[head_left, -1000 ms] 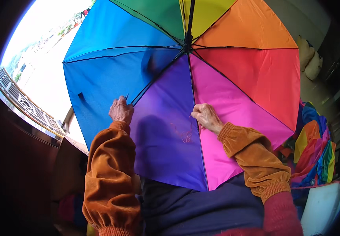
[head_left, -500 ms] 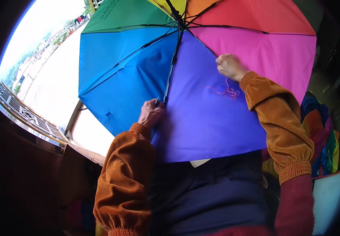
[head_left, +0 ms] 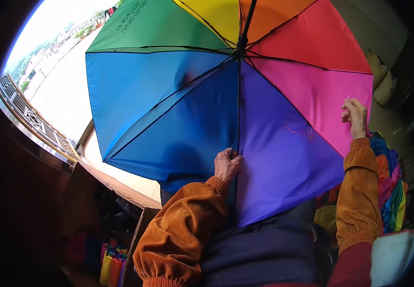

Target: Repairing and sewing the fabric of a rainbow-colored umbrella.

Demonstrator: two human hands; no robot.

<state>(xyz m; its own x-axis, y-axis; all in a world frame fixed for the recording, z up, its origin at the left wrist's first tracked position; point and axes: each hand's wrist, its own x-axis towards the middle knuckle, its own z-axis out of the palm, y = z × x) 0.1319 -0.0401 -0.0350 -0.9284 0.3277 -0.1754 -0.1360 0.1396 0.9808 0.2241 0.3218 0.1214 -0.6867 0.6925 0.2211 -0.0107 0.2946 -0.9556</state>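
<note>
An open umbrella (head_left: 283, 158) with panels in many colours fills the middle, its inside, black shaft and dark ribs facing me. My left hand (head_left: 227, 166) is closed at the rib between the blue and purple panels, low on the umbrella. A small dark pointed tool (head_left: 232, 152) sticks up from its fingers; whether they also grip the rib is unclear. Over the pink panel's right side, my right hand (head_left: 355, 116) is raised with fingers curled together; anything in them is too small to make out. A loose pinkish thread (head_left: 309, 134) lies tangled on the purple panel.
Folded colourful fabric (head_left: 392, 186) is heaped at the right, above a pale surface (head_left: 393, 256). An open cardboard box (head_left: 137, 234) at lower left has bright rolled items (head_left: 111, 263) beside its wall. A metal railing (head_left: 34, 122) stands at the far left.
The umbrella has turned and shifted, its hub moving right and down. My left hand moved right with it. My right hand left the rib by the purple panel and swung right over the pink one.
</note>
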